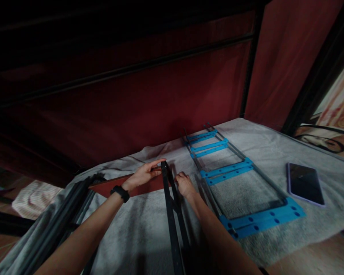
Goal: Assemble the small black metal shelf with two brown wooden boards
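A black metal frame (169,206) with two long bars and short cross pieces runs from near my body to between my hands. My left hand (143,173), a black band at its wrist, grips the frame's far end, index finger across the top and thumb below. Beneath that hand, a reddish-brown board (109,185) meets the frame's end. My right hand (185,183) is close by on the frame's right side, fingers curled together. Whatever those fingers pinch, if anything, is too small and dark to make out.
Right of my hands lies a grey-rod rack with blue cross strips (229,168). A phone (305,183) rests farther right. Several dark bars (60,217) are bundled at left. Grey cloth (137,225) covers the surface, and a dark red panel (160,99) stands behind it.
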The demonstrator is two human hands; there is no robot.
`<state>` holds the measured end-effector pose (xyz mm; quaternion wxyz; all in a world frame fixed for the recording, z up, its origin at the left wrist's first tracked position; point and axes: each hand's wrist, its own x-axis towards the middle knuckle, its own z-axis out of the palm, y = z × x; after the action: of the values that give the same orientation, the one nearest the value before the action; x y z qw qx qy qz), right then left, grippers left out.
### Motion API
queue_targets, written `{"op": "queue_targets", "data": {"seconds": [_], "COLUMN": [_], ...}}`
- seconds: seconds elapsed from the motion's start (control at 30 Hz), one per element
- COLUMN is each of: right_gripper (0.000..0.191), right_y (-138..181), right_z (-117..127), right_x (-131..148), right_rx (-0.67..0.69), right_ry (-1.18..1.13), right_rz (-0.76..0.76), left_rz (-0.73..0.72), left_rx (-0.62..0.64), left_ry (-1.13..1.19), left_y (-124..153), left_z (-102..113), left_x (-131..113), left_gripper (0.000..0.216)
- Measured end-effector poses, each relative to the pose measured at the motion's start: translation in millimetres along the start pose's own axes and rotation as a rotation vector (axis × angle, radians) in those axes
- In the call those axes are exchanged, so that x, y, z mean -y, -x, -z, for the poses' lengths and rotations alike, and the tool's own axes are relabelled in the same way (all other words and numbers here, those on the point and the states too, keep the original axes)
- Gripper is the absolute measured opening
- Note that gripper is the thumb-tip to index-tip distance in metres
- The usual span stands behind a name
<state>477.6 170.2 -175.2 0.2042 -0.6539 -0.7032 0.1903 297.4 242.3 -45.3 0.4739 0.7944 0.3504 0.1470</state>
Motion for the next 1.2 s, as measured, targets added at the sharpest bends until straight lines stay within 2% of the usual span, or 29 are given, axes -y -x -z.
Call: {"op": "queue_targets", "data": {"seconds": [0.37, 0.5, 0.8, 1.2], "right_gripper": [0.034, 0.029, 0.033, 0.030], "right_y": [0.2, -0.9, 2.1, 0.4], "right_z": [-2.9, -1.2, 6.4, 1.7], "right_x": [2.0, 0.4, 1.7, 1.5], "right_rx": [-0.018, 0.010, 0.015, 0.006], "right_ry": [0.025, 0.026, 0.037, 0.032], "right_rz": [0.002, 0.010, 0.052, 0.012], "left_rz": [0.005, 0.002, -0.018, 0.008], "left_rx": [-0.009, -0.003, 0.007, -0.014], "left_ry": [-0.022, -0.017, -0.090, -0.091], "left_y": [0.7, 1.1, 0.5, 2.0], "left_z": [-0.7, -0.8, 1.5, 0.3], "left_x": [-2.5, -1.4, 0.4, -0.8], "left_gripper": [0.065, 0.065, 0.066, 0.066]}}
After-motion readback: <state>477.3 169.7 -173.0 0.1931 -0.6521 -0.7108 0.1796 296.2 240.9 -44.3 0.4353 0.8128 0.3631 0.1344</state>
